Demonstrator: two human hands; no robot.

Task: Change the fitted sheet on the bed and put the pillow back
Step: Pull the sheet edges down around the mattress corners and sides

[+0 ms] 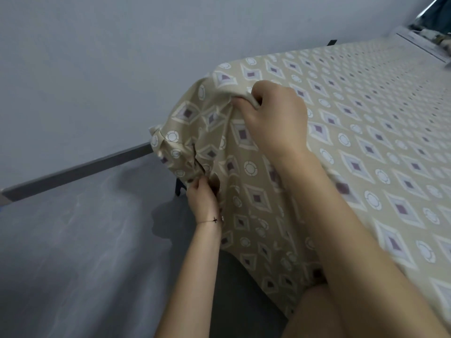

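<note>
Two hands work one corner of the fitted sheet [371, 147] at frame centre. The right hand [275, 115] pinches a fold on the top corner; the left hand [202, 197] grips the gathered hem below. Toward the upper right the sheet lies smooth, so probably only this corner is unfinished. No pillow shows; replacing it likely remains.

Bed corner: floor room on the left, cloth and wall closing the rest.
Left of the left hand [203, 198], open floor [73, 252]. Just beyond its fingers stands a dark bed leg [178, 189]. The draped sheet [256, 215] blocks its right. Beyond the right hand [275, 118], the wall [97, 69] stands near.
</note>
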